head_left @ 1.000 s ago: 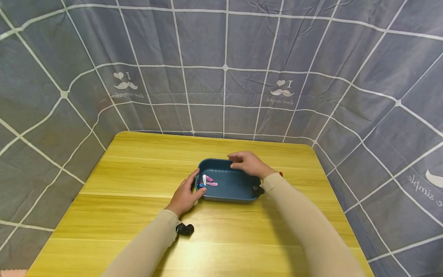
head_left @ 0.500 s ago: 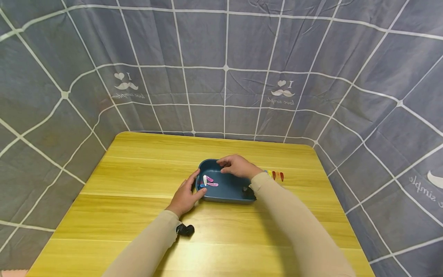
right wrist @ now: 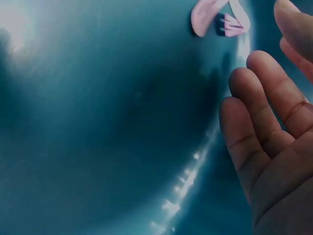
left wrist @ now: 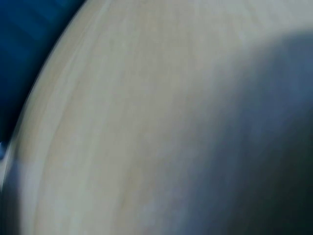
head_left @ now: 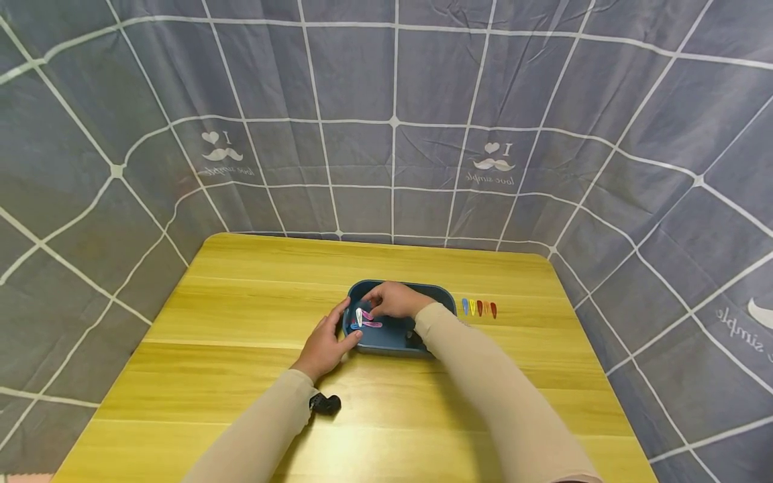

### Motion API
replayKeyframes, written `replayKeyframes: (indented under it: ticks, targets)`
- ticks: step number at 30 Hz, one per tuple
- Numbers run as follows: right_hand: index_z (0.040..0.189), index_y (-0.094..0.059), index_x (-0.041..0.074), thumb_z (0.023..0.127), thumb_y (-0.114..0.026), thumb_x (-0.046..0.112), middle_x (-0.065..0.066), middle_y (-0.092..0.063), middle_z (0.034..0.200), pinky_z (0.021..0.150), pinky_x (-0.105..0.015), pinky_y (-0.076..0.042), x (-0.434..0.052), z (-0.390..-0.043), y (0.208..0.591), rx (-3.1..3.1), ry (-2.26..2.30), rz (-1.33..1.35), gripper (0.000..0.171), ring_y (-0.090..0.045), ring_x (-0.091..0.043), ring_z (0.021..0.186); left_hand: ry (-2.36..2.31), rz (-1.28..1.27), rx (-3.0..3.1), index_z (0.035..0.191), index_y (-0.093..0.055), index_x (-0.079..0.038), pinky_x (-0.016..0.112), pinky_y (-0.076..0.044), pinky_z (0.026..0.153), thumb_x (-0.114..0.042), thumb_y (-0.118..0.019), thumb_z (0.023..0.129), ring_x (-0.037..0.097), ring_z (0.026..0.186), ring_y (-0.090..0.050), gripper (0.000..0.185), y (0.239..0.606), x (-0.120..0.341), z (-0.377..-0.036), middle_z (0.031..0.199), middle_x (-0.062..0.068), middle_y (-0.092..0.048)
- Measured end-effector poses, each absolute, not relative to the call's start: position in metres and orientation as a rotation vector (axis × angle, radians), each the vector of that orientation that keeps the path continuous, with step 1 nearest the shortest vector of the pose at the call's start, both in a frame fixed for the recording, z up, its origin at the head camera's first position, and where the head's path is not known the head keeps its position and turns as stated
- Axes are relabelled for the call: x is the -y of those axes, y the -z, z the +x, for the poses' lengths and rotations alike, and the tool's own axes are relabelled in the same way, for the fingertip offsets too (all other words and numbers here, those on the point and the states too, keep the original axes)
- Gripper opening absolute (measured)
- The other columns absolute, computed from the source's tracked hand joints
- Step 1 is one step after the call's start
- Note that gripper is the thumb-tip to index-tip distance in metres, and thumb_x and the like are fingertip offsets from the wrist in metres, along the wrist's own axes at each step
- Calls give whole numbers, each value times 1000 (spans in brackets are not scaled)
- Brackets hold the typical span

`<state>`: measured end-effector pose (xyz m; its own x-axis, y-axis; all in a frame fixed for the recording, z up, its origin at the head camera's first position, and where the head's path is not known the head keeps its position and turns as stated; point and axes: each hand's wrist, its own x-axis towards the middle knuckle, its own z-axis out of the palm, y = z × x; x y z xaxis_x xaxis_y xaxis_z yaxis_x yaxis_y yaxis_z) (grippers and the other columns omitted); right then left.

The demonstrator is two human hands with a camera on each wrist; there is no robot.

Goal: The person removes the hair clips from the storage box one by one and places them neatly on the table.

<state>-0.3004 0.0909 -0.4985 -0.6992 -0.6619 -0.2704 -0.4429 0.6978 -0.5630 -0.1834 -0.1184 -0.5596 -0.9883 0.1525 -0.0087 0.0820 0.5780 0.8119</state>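
Observation:
A dark blue tray [head_left: 443, 292] sits mid-table, with a white, a pink and a blue hair clip [head_left: 363, 320] lying at its left end. My left hand [head_left: 329, 335] grips the tray's left end, fingers round the rim. My right hand [head_left: 376, 307] reaches into the tray just above those clips. In the right wrist view its fingers [right wrist: 254, 117] are loosely extended and hold nothing, a short way from the pink clips [right wrist: 205, 17] on the tray floor [right wrist: 98, 122]. The left wrist view is a blur of table wood [left wrist: 146, 122] and tray edge [left wrist: 19, 29].
A row of several coloured hair clips [head_left: 479, 308] lies on the yellow table [head_left: 241, 302] just right of the tray. Grey grid-patterned cloth [head_left: 392, 134] walls in the back and both sides. A small black wrist camera [head_left: 326, 403] hangs under my left sleeve.
My right hand has moved left from the tray's far rim into the tray, ending over the clips and uncovering the row of clips on the table. The left hand has stayed put.

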Motion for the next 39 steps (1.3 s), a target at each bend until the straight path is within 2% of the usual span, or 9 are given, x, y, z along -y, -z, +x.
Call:
replayKeyframes:
  ticks: [4, 7, 20, 32, 39]
  targets:
    - [134, -73, 11, 95, -80, 17, 3, -70, 82, 65, -20, -46, -86, -300, 511, -2433, 595, -863, 40, -54, -7, 70, -1401, 198, -2728, 167, -28, -35, 64, -39, 120, -46, -70, 100, 39, 151, -44, 80, 561, 118, -183, 167, 11, -43]
    - [132, -74, 11, 92, -83, 17, 3, -67, 76, 62, -20, -44, -83, -298, 515, -2414, 617, -839, 41, -53, -7, 67, -1399, 200, -2736, 167, -29, -34, 63, -40, 119, -46, -71, 100, 39, 150, -45, 80, 561, 117, -183, 166, 12, -44]
    - [122, -78, 16, 87, -89, 21, 4, -63, 88, 72, -22, -47, -73, -296, 520, -2497, 530, -894, 38, -54, -8, 80, -1396, 222, -2773, 167, -30, -30, 62, -43, 117, -44, -71, 99, 39, 147, -48, 81, 560, 118, -185, 164, 14, -45]
    - [115, -81, 13, 98, -76, 15, 3, -68, 87, 74, -23, -51, -73, -294, 521, -2538, 515, -898, 18, -56, -8, 77, -1396, 231, -2779, 167, -32, -30, 62, -43, 118, -46, -71, 99, 40, 148, -47, 80, 561, 118, -184, 166, 13, -45]
    - [108, -82, 14, 99, -75, 14, 2, -75, 94, 81, -25, -55, -74, -294, 522, -2583, 481, -933, 12, -59, -7, 81, -1404, 221, -2763, 167, -31, -31, 61, -43, 118, -47, -71, 99, 38, 148, -47, 80, 560, 118, -184, 166, 11, -44]
